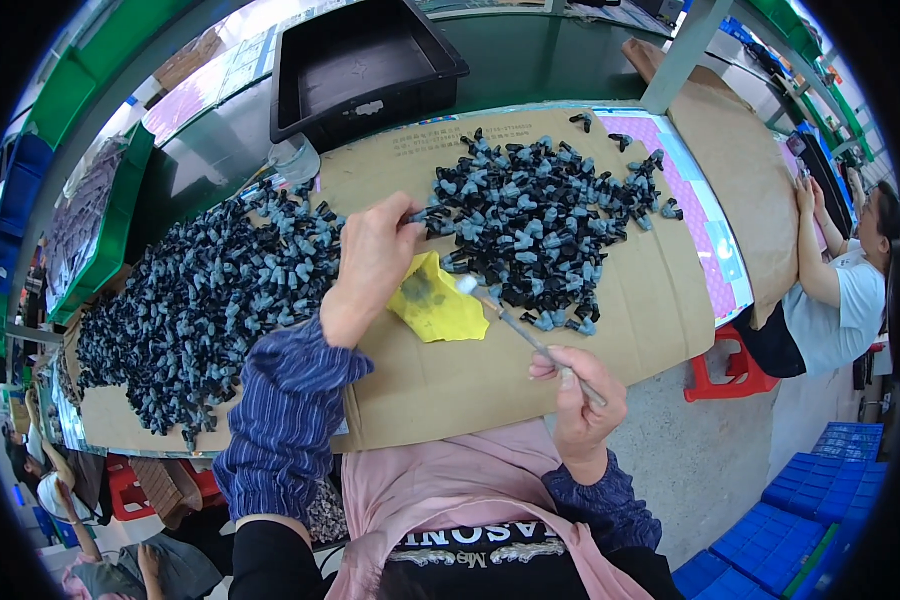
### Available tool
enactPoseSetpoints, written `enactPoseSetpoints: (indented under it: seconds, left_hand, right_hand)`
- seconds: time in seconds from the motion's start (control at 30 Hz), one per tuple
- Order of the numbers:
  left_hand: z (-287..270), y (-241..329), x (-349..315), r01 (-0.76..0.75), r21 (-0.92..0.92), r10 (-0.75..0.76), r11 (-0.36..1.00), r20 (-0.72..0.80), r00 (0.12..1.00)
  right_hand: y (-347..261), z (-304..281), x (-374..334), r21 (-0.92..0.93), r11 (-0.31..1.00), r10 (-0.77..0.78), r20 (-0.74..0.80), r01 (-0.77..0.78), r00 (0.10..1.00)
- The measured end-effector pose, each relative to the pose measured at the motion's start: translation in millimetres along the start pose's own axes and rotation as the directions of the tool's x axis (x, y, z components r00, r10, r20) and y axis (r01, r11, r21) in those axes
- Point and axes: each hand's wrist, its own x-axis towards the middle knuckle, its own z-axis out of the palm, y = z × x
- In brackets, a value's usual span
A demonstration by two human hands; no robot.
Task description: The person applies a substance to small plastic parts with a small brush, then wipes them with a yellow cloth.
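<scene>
A flat brown cardboard sheet (530, 370) covers the surface (220, 150); two heaps of small black-and-grey plastic parts (540, 220) and a yellow cloth (435, 300) lie on it.

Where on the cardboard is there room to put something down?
The cardboard is bare along its near edge, between the yellow cloth and the right hand, and on its right side below the right pile. It is crowded on the left under the left pile, and near the left hand.
</scene>
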Motion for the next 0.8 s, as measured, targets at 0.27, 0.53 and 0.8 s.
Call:
enactPoseSetpoints:
  seconds: [0.27, 0.53, 0.8]
  left_hand:
    - [-18, 23, -65, -0.309, 0.232, 0.363, 0.922, -0.242, 0.9]
    - [-26, 21, -79, -0.186, 0.094, 0.205, 0.978, -0.287, 0.936]
    - [-22, 15, -85, -0.036, -0.163, -0.019, 0.986, -0.325, 0.946]
  right_hand:
    - [-19, 35, 33, 0.041, 0.994, -0.096, -0.036, 0.098, 0.995]
    - [-20, 55, 24, -0.114, 0.969, -0.21, 0.085, 0.219, 0.974]
    - [-11, 58, 10, -0.127, 0.961, -0.226, 0.153, 0.246, 0.962]
